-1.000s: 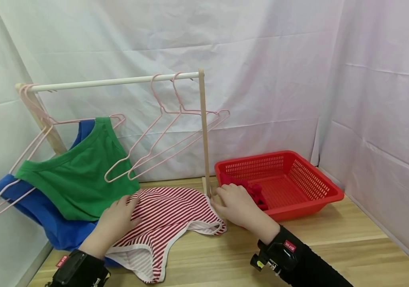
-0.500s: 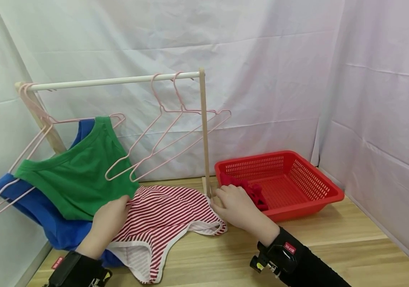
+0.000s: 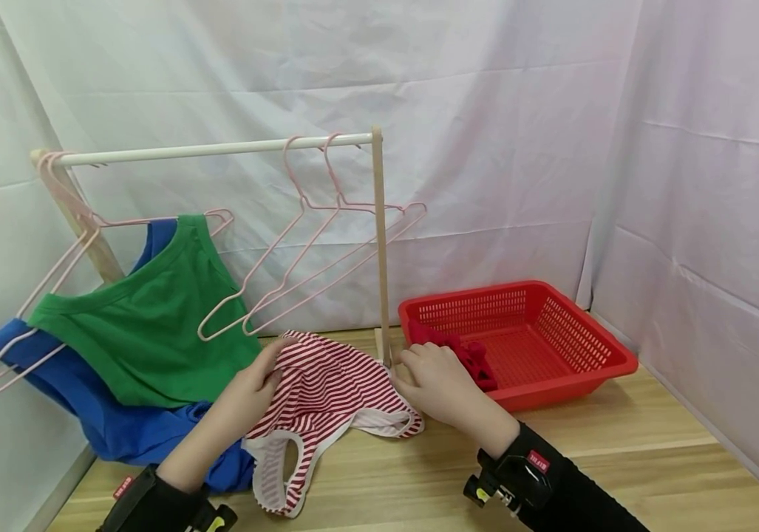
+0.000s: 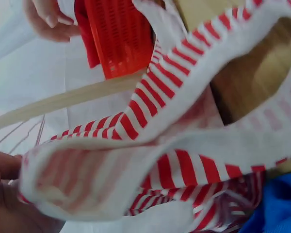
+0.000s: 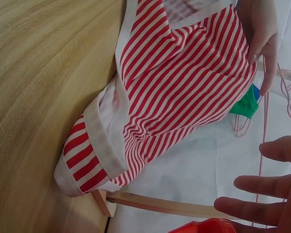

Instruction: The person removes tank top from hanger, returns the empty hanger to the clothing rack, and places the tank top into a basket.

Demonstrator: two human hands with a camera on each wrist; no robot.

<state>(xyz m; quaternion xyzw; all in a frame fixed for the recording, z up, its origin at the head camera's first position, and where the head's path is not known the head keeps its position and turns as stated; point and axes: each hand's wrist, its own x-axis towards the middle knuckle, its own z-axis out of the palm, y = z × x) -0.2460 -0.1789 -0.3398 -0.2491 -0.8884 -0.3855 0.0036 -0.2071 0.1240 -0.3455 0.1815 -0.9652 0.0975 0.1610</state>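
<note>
A red-and-white striped sleeveless top [image 3: 335, 380] with white trim lies partly raised over the wooden table. My left hand [image 3: 250, 391] pinches its far left edge; in the left wrist view the thumb and fingers [image 4: 5, 194] grip the cloth, and the white-bound openings sag toward the camera. Between the top's right end and the red basket is my right hand [image 3: 442, 378]. Its fingers [image 5: 259, 184] are spread and hold nothing in the right wrist view, apart from the striped cloth.
A rack with a white rail [image 3: 219, 152] carries two bare pink hangers [image 3: 299, 255]. At its left hang a green sleeveless top [image 3: 146, 340] and a blue garment [image 3: 126, 432]. The red basket [image 3: 592, 362], holding dark red cloth [image 3: 472, 358], stands at right.
My left hand has closed on the striped top's edge and drawn it right and away, lifting that side and baring more of the blue garment. The right hand has stayed in place.
</note>
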